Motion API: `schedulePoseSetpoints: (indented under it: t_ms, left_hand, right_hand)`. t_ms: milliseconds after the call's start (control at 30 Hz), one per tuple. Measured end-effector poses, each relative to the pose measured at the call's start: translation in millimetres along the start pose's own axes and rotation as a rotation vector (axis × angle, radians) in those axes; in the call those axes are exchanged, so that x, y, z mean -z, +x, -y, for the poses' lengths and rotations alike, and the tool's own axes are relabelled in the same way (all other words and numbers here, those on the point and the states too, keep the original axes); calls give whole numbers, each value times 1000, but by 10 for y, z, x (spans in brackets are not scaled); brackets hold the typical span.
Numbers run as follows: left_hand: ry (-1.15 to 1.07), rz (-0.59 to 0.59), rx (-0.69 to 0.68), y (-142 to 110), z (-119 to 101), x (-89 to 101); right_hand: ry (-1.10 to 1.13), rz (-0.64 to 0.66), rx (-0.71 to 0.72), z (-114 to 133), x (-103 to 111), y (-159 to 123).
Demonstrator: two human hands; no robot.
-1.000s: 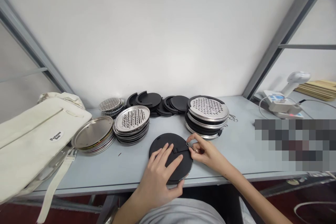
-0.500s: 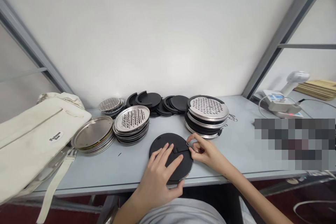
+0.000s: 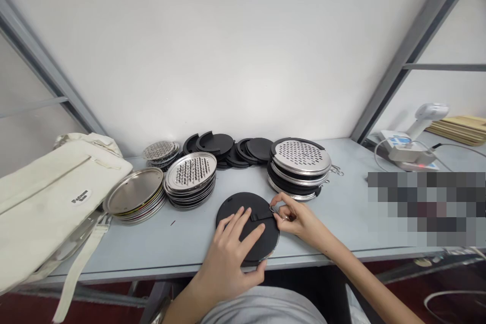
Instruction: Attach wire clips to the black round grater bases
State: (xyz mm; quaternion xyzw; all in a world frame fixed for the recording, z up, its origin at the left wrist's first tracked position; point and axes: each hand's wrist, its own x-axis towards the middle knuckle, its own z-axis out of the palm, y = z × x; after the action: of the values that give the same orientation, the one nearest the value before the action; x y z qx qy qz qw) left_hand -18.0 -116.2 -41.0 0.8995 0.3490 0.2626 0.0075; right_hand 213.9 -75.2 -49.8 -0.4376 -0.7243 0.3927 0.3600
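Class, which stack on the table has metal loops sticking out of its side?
The rightmost stack, nearest the right hand: small metal loops jut from its right side. No such loops show on the other stacks.

Two labels seen, no wording readable for certain.
Cream bag (image 3: 45,202), left side: pale oval patch (image 3: 82,198) with bold black lettering in two lines, upper line longer, first letter maybe F or P, rest too blurred to spell out. White box (image 3: 393,151), right side, by the handheld device (image 3: 431,112): blue-and-white label (image 3: 400,139) on top, print too small to read. Pixelated block at right edge, any text there hidden.
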Motion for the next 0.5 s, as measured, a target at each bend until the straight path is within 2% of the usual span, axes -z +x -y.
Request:
schedulePoseSetpoints:
  t_ms: [500]
  left_hand:
    - [4, 15, 8, -13, 19, -9]
  right_hand:
    - [7, 1, -8, 10, 5, -5]
